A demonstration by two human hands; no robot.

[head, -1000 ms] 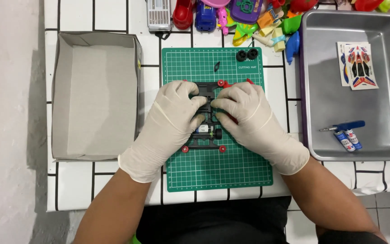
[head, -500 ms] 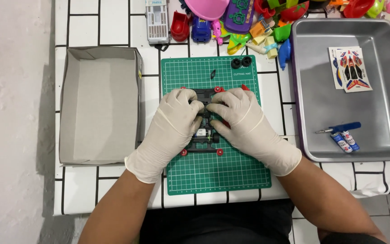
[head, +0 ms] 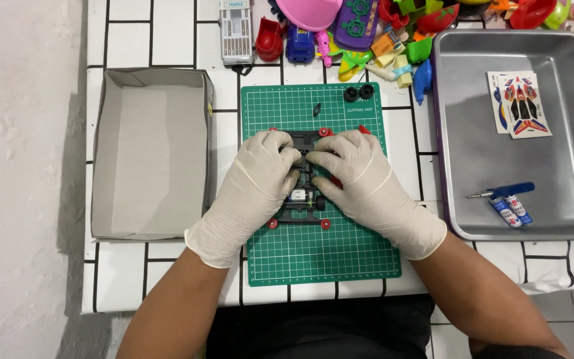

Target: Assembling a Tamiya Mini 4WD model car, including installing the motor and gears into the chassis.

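1. The left hand (head: 255, 183), in a pale glove, lies over the left side of a small black toy car frame (head: 302, 199), with its fingers curled shut on the frame's upper part.
2. The right hand (head: 367, 183), gloved the same way, covers the frame's right side; its fingertips pinch the frame just beside those of the left hand, so both hands are closed on the same piece.
3. The frame lies flat on a green cutting mat (head: 320, 256), about in the mat's middle, and small red rollers (head: 325, 224) stick out at its corners, just clear of the hands.
4. Beyond the fingertips, near the mat's far edge, sit two small black tyres (head: 359, 92) and a tiny dark part (head: 316, 110), well apart from the grip.
5. Left of the left hand stands an open grey cardboard box (head: 151, 153).
6. Right of the right hand lies a metal tray (head: 569, 206) holding a sticker sheet (head: 518, 104), a blue screwdriver (head: 503, 191) and two small batteries (head: 511, 210).
7. Past the mat, a heap of bright plastic toys (head: 367, 30) is spread along the table's (head: 167, 33) far side.
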